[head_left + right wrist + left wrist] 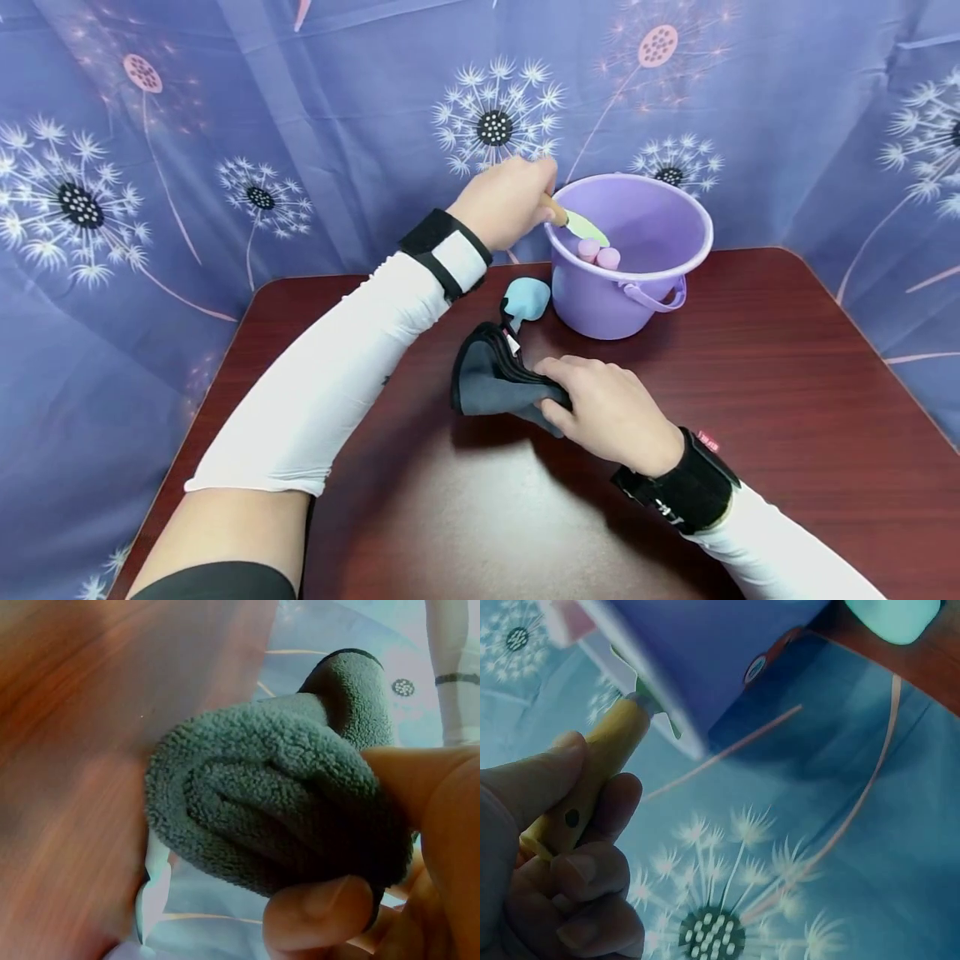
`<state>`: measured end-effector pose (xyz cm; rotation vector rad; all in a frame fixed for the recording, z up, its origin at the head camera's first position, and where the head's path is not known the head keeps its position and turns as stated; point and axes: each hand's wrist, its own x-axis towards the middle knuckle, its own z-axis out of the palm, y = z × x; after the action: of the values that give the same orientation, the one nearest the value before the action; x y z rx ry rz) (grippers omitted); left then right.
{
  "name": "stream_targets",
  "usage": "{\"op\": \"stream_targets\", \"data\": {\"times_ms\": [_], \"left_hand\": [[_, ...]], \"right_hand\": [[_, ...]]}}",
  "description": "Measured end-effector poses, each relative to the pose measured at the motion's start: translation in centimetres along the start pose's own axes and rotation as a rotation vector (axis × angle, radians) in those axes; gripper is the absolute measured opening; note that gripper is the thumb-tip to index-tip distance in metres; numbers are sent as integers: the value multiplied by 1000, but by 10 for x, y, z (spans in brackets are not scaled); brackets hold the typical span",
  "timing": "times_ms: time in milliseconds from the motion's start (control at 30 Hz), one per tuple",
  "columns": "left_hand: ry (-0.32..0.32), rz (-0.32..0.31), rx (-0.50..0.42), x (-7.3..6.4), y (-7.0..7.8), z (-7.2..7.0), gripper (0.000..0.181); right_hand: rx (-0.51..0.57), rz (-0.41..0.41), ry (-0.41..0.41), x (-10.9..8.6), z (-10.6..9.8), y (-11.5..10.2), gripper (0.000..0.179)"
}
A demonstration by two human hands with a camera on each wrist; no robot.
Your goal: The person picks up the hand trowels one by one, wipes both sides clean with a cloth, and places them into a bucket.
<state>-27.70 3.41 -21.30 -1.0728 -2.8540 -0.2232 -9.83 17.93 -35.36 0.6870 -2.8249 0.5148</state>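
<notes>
At the far left I have a white sleeve [322,375], ending at a black band [431,232] just behind the left fingers. Next comes the cloth [487,387], grey, dark-edged and folded in layers — nearer me than the left fingers, its right end within the right ones. The left hand [502,200] is up by the rim, its fingers curled round the wooden handle of a tool [585,226]; the pale green blade reaches away from those fingers, over the mouth of the bucket [600,304]. I see a light-blue item [528,297] on the table [810,358], below the left fingers and beyond the cloth. Two pink ends [588,250] show inside the near rim, just past the blade. The right hand [600,408] sits nearer me than the bucket — thumb and fingers grasping the cloth, a black wristband [690,483] behind them.
</notes>
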Motion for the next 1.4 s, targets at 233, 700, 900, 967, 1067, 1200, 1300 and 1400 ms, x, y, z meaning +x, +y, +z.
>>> {"op": "stream_targets", "data": {"times_ms": [233,700,900,967,1067,1200,1300,1400], "left_hand": [[-15,1,7,18,6,24,27],[-7,-3,-15,21,10,49,26],[-15,-3,-45,14,9,47,26],[-14,-13,-60,11,6,44,29],[7,-38,-95,5,-4,38,34],[67,-74,-155,-8,-24,33,35],[120,-108,-201,-23,-37,30,33],[170,-145,-241,-41,-46,30,32]], "right_hand": [[-6,0,-5,0,2,-1,17],[-5,-28,1,-1,4,-1,18],[4,-21,-7,-1,3,0,20],[4,-18,-10,-1,2,0,20],[4,-10,-8,0,-2,1,20],[9,8,2,1,-11,3,22],[9,21,14,0,-18,5,25],[8,35,29,0,-25,7,26]]}}
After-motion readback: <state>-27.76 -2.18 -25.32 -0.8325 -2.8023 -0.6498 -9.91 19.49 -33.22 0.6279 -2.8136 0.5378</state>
